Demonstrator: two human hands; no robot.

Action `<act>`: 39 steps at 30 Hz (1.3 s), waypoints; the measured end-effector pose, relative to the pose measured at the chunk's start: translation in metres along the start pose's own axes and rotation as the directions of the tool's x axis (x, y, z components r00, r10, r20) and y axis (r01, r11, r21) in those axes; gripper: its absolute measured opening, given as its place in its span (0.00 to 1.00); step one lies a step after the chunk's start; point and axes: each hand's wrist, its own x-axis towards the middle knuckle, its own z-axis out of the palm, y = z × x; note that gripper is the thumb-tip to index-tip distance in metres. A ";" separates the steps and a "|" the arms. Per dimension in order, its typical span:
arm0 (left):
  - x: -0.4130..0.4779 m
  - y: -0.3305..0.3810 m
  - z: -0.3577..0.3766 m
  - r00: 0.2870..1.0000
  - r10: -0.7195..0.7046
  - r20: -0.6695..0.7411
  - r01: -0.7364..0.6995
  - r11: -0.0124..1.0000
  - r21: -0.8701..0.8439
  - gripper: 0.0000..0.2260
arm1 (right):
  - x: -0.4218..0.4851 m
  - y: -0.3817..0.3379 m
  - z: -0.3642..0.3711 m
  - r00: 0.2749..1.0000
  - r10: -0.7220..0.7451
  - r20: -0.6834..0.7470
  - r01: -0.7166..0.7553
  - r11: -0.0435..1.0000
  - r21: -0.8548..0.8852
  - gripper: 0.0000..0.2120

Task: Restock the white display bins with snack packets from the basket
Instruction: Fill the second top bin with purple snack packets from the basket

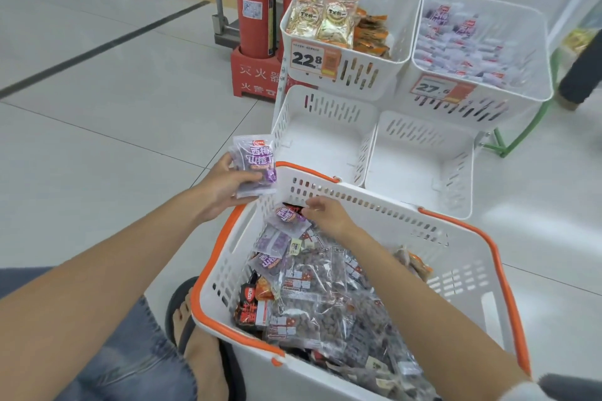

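A white basket point(462, 277) with orange rim sits on the floor in front of me, full of snack packets. My left hand point(224, 187) grips a small stack of purple snack packets point(257, 166) just left of the basket's far corner. My right hand point(325, 215) reaches into the basket and pinches another purple packet point(288, 216) at its top edge. Beyond the basket stand two lower white display bins, the left bin point(325, 146) and the right bin point(420, 166), both bare inside. Two upper bins hold stock: orange-gold packets point(325, 18) and white-purple packets point(462, 42).
Red fire extinguishers point(254, 10) on a red stand are left of the bins. A green rack leg point(518, 137) is at the right, with another person's leg point(583, 75) at the far right. My sandalled foot point(195, 345) and jeans knee lie left of the basket.
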 end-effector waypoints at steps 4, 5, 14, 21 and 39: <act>0.004 -0.003 -0.006 1.000 -0.017 0.019 0.017 1.000 -0.012 0.25 | 0.028 0.017 0.033 0.991 -0.030 0.131 0.062 0.968 -0.244 0.15; 0.006 -0.004 -0.006 1.000 -0.020 0.021 0.020 1.000 -0.014 0.25 | 0.032 0.018 0.039 0.989 -0.050 0.138 0.090 0.950 -0.299 0.18; 0.012 -0.004 -0.005 1.000 -0.010 -0.010 0.010 1.000 0.023 0.23 | 0.040 0.000 0.034 0.996 -0.055 0.066 0.067 0.978 -0.197 0.12; -0.004 0.009 0.030 0.987 -0.008 0.161 0.002 0.999 0.040 0.20 | -0.007 -0.087 -0.039 0.982 -0.177 0.071 0.096 0.782 0.615 0.06; -0.014 0.117 0.199 0.858 0.159 0.488 -0.248 0.961 0.123 0.19 | -0.072 -0.125 -0.230 0.963 -0.170 -0.211 0.249 0.864 0.437 0.05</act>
